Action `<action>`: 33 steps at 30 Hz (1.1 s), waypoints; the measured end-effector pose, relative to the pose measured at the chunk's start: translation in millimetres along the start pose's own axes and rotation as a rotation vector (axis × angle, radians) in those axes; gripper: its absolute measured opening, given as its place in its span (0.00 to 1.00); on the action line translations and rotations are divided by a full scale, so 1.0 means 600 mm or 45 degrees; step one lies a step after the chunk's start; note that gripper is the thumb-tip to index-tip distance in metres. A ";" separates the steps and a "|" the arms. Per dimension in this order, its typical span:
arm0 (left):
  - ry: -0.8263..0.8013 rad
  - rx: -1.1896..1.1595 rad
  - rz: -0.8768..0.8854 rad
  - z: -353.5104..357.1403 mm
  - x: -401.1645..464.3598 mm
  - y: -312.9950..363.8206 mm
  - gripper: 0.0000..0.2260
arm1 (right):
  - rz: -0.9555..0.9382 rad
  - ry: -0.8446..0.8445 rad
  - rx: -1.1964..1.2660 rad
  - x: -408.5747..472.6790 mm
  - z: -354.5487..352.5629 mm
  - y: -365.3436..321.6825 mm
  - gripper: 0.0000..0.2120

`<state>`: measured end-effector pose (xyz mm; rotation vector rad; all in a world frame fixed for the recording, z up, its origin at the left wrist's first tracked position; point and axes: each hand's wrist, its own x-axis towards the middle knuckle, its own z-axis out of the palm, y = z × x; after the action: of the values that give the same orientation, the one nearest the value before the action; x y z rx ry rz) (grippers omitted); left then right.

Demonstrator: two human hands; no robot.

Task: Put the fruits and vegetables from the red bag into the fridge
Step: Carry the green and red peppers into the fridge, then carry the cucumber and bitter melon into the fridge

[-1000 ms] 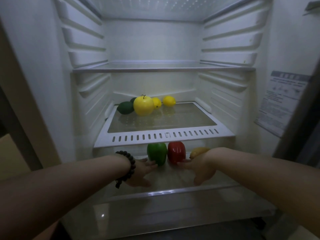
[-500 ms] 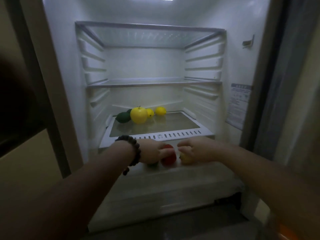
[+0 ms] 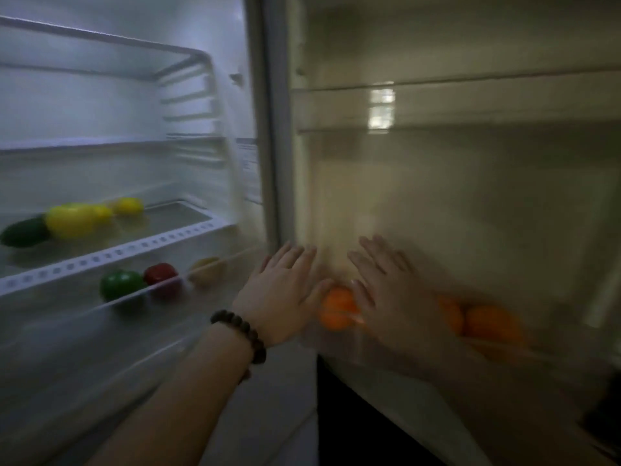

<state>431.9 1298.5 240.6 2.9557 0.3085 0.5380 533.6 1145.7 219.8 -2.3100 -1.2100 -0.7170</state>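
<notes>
The fridge stands open at the left. A yellow apple (image 3: pixel 70 219), lemons (image 3: pixel 127 206) and a dark green fruit (image 3: pixel 23 233) lie on the middle shelf (image 3: pixel 111 255). Below them sit a green pepper (image 3: pixel 119 284), a red pepper (image 3: pixel 160 274) and a yellow pepper (image 3: pixel 205 268). Both hands are in front of the open fridge door (image 3: pixel 453 203), fingers spread and empty. My left hand (image 3: pixel 280 292), with a bead bracelet, and my right hand (image 3: pixel 391 290) flank an orange (image 3: pixel 336 307) in the door's lower bin. More oranges (image 3: pixel 487 322) lie to the right. The view is blurred.
The door carries clear shelf rails (image 3: pixel 453 126) higher up. The fridge's side wall edge (image 3: pixel 272 163) stands between the compartment and the door. A dark gap (image 3: pixel 353 415) shows under the door. The red bag is out of view.
The view has swung right from the fridge interior to the door. Both hands left the peppers on the lower shelf and moved right to the door bin with the oranges.
</notes>
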 end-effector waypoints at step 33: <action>-0.650 -0.454 1.558 0.430 -0.388 1.206 0.30 | 2.207 0.175 -0.628 -1.223 -0.594 0.322 0.24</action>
<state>439.9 522.7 34.6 2.4535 -1.4993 -0.1211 253.9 382.9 13.3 -2.4804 1.2071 -0.3968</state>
